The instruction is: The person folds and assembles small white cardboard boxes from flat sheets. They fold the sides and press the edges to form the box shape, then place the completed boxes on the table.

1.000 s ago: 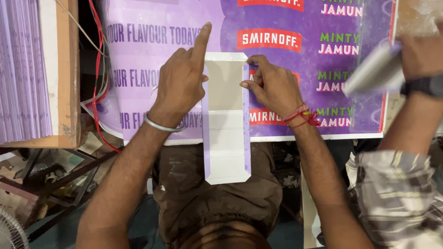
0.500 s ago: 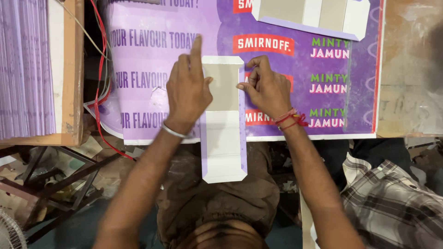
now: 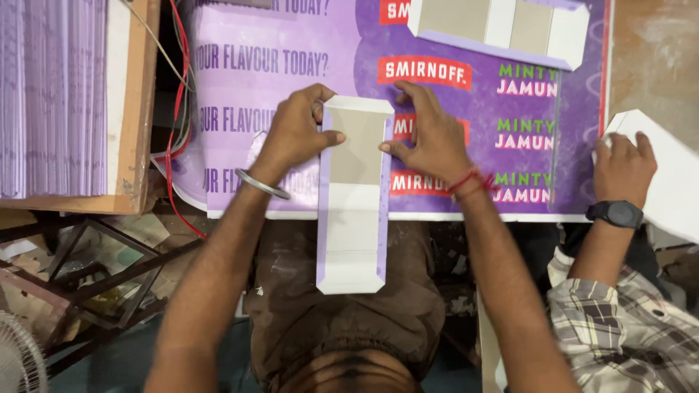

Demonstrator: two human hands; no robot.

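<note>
Card strip (image 3: 354, 196) lying long axis across the worktop's (image 3: 466, 211) near edge, lower half overhanging. Left hand (image 3: 295, 131) and right hand (image 3: 429, 135) flanking its upper end, fingers spread flat, pressing, gripping nothing; equally near.

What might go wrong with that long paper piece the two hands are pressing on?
Much of the long card strip hangs past the table edge with nothing under it, so it might sag or slip. The left hand and right hand press only its top part. The co-worker's hand works close by and might bump it.
</note>
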